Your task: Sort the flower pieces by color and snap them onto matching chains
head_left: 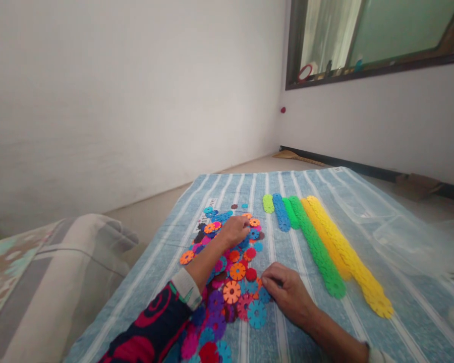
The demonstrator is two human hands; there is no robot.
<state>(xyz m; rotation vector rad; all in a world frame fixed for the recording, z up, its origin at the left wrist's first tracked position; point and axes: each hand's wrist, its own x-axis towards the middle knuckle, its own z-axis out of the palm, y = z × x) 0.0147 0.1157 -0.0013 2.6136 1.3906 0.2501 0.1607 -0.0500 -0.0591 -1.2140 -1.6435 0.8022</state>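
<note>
A heap of flat plastic snowflake discs (232, 272) in orange, red, blue, purple and pink lies on a blue striped cloth (363, 322). My left hand (234, 231) reaches into the far part of the heap, its fingers curled down onto the discs by an orange one (254, 222); what it grips is hidden. My right hand (285, 292) rests at the near right edge of the heap, fingers bent and pinched together by a red disc (250, 274). To the right lie rows of joined discs: light green (268, 203), blue (281, 212), green (314, 244) and yellow (348, 254).
A clear plastic bag (397, 227) lies on the cloth to the right of the rows. A grey and white cushion (79, 267) sits at the left. White walls stand behind, with a window (374, 35) at the upper right and bare floor (249, 166) beyond the cloth.
</note>
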